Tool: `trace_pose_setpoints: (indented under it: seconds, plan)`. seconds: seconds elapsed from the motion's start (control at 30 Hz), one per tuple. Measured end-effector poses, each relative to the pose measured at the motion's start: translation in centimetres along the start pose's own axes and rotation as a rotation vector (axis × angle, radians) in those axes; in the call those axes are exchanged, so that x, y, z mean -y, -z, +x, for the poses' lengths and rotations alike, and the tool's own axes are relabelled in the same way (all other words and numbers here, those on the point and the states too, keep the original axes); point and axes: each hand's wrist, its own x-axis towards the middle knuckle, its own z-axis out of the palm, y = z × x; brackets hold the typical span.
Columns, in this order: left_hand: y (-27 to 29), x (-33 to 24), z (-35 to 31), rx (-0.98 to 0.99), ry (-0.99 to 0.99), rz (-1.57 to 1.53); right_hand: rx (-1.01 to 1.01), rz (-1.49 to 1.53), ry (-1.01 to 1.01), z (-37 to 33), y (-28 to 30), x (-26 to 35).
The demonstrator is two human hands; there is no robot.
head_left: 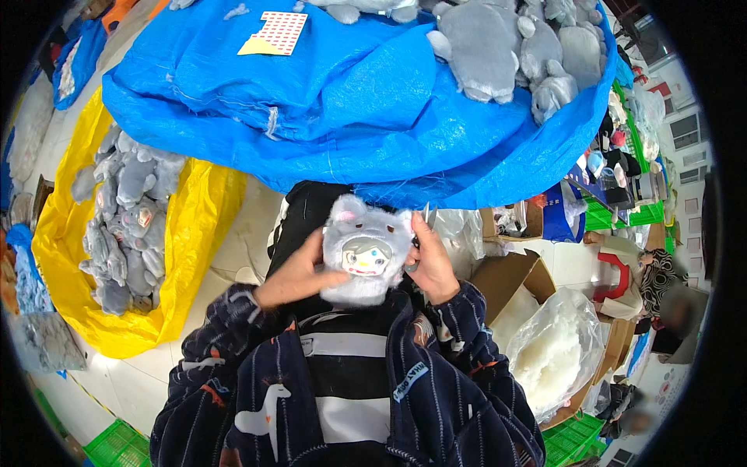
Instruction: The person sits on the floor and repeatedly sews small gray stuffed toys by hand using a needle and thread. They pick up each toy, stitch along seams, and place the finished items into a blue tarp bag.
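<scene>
A grey plush toy (375,289) with round ears and a small doll face (367,258) set in its front is held upright before my chest. My left hand (299,272) grips its left side, thumb on the front below the face and the other fingers partly hidden. On the other side, my right hand (433,263) is closed around a small pair of scissors (426,213), whose metal blades point away from me. The fingers of that hand also press against the toy's right edge.
Ahead spreads a big blue tarp sack (350,93) bearing more grey plush toys (478,50) and a printed sheet of labels (278,33). At left, a yellow sack (194,257) holds many plush toys. A clear bag of white stuffing (556,350) and cardboard boxes (510,284) stand at right.
</scene>
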Motion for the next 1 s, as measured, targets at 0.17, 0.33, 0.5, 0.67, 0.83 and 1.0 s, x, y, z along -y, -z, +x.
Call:
trace_pose_setpoints:
  seconds: [0.17, 0.33, 0.5, 0.67, 0.83, 1.0]
  plan:
    - [0.5, 0.2, 0.2, -0.005, -0.021, 0.052, 0.106, -0.190, 0.091, -0.7, 1.6, -0.4]
    - [0.4, 1.5, -0.5, 0.031, -0.007, -0.012, 0.134, -0.747, 0.219, -3.2, 1.8, -2.7]
    - [-0.2, -1.1, -1.9, -0.098, -0.004, 0.708, 0.060, -0.734, 0.186, -2.7, 2.9, -3.5]
    - [0.4, 0.9, -4.2, -0.251, 0.002, 0.405, 0.176, -0.680, 0.210, -3.7, 2.0, -4.0]
    - [3.4, 1.4, -4.3, -0.334, 0.096, 0.163, -0.020, -0.848, 0.339, -3.6, 2.0, -3.6]
    - [3.0, -0.4, -4.3, -0.285, 0.209, 0.074, -0.041, -0.690, 0.203, -3.4, 2.0, -3.0]
